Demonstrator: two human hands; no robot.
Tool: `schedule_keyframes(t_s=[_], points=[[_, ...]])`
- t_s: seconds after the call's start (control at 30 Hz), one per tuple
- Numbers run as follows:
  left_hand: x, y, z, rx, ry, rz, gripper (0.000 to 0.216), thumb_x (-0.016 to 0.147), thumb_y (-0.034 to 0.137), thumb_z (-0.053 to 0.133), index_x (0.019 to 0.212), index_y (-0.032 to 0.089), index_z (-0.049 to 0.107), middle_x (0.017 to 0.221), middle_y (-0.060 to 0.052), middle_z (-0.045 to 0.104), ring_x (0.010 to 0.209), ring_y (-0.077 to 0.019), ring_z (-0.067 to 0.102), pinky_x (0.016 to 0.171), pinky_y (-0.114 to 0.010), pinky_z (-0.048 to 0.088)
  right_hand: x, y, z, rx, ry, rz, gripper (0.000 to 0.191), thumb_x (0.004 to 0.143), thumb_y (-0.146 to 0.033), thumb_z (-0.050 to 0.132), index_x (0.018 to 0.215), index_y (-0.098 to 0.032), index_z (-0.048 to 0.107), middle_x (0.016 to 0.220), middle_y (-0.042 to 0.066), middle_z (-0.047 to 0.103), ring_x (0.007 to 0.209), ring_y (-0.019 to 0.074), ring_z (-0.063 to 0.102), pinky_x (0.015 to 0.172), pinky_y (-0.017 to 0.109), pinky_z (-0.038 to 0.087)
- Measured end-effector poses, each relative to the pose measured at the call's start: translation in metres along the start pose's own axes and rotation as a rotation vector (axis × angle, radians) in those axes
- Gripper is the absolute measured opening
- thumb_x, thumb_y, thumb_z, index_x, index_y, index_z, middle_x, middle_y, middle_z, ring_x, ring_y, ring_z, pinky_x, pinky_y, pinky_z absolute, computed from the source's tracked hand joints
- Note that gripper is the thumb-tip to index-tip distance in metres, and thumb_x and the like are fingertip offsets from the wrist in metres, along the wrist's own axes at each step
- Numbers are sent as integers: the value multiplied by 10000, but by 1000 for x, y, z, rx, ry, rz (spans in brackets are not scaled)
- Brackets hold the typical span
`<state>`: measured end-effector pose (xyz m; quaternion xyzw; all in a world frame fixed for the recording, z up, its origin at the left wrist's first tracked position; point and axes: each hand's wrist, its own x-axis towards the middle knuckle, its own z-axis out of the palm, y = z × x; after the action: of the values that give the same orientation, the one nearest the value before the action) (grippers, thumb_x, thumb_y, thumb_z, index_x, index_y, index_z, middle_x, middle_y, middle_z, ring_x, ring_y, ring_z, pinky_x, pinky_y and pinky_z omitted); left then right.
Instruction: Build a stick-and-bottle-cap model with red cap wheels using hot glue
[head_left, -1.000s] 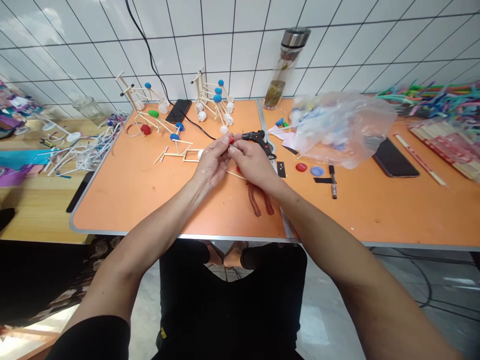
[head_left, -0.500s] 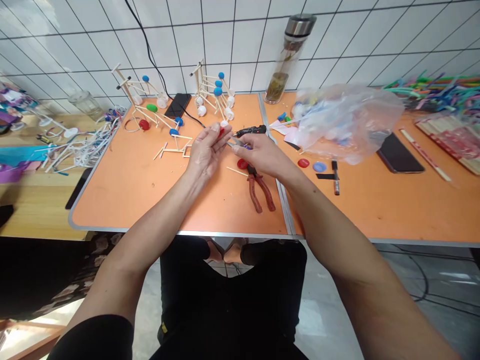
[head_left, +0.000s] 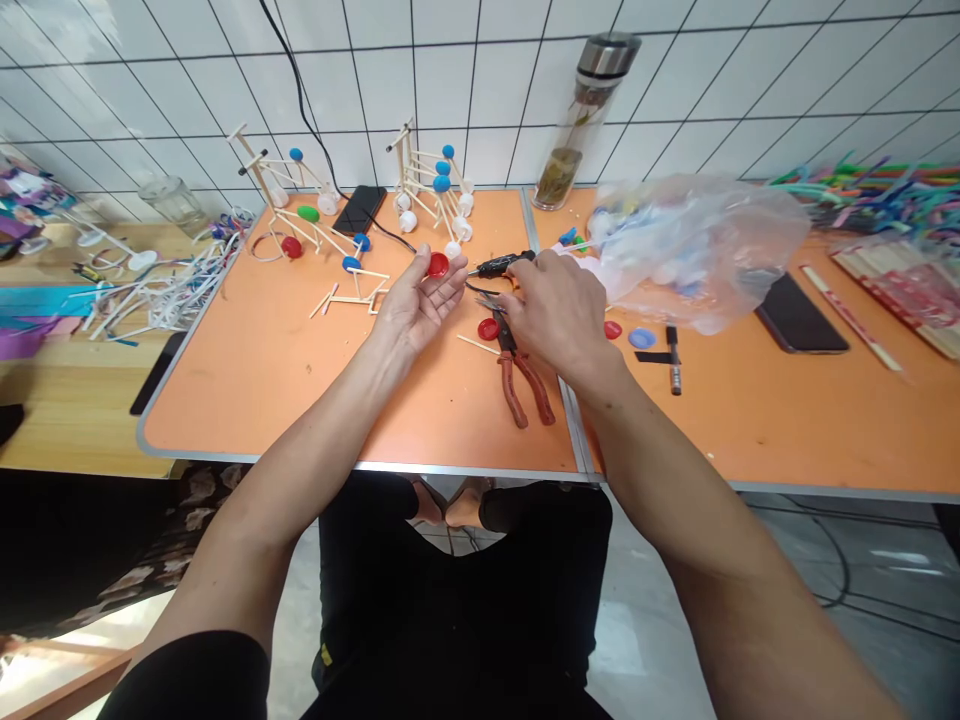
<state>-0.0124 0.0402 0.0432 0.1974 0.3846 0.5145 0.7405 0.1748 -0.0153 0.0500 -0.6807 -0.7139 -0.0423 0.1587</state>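
A round red bottle cap rests between the thumb and fingers of my left hand, which is turned palm up. Palm down, my right hand is curled over a small pair of scissors; only the metal blades stick out to the left and the handles are hidden. Just beyond its fingertips lies a black pen-shaped tool with a thin metal tip. Red-handled pliers lie below the right hand, beside a second red cap and a thin wooden stick.
Stick models with blue and white caps stand near the tiled wall, left of a tall tea bottle. On the right are a plastic bag, a phone and a marker. A cable hangs down the wall.
My right hand has drawn away to the right from the left hand, and the blades moved with it. The red cap in my left hand now shows more fully.
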Motion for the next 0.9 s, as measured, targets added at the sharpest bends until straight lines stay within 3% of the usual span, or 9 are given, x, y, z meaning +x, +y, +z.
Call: schedule_keyframes(t_s=[0.07, 0.17, 0.3, 0.57, 0.9], points=[[1, 0, -1, -8, -4, -6, 459, 1076, 627, 716, 1162, 185, 809, 1228, -125, 896, 1152, -218, 877, 1077, -296, 670, -5, -8, -3, 13, 8, -112, 341, 1082, -300, 565, 1273, -188, 824, 1287, 203, 772, 1204, 392, 660, 871, 444, 471], [2, 1, -3, -18, -10, -9, 460, 1083, 621, 707, 1159, 179, 809, 1218, -126, 897, 1158, -223, 877, 1080, -298, 669, -11, -21, -2, -30, -131, -265, 312, 1079, -270, 582, 1184, -155, 853, 1239, 209, 767, 1188, 384, 646, 876, 452, 456], [1, 2, -2, -30, -11, -7, 454, 1090, 607, 704, 1145, 170, 809, 1216, -139, 895, 1187, -233, 870, 1112, -313, 658, -13, -31, 10, -167, -253, -360, 310, 1069, -209, 591, 1153, -94, 866, 1207, 248, 760, 1170, 401, 644, 859, 463, 435], [2, 1, -4, -32, -34, 15, 459, 1084, 628, 698, 1209, 198, 801, 1261, -129, 889, 1179, -239, 873, 1106, -343, 675, -14, -35, 28, -192, -244, -427, 376, 1050, -64, 467, 1154, -44, 827, 1162, 260, 761, 1130, 382, 672, 857, 452, 417], [-1, 7, -4, -38, -22, 19, 390, 1116, 563, 672, 1148, 192, 787, 1273, -122, 886, 1214, -223, 862, 1146, -331, 644, -13, -44, 22, -63, -203, -393, 344, 1106, -165, 438, 1219, -70, 749, 1201, 245, 766, 1141, 375, 671, 929, 432, 420]])
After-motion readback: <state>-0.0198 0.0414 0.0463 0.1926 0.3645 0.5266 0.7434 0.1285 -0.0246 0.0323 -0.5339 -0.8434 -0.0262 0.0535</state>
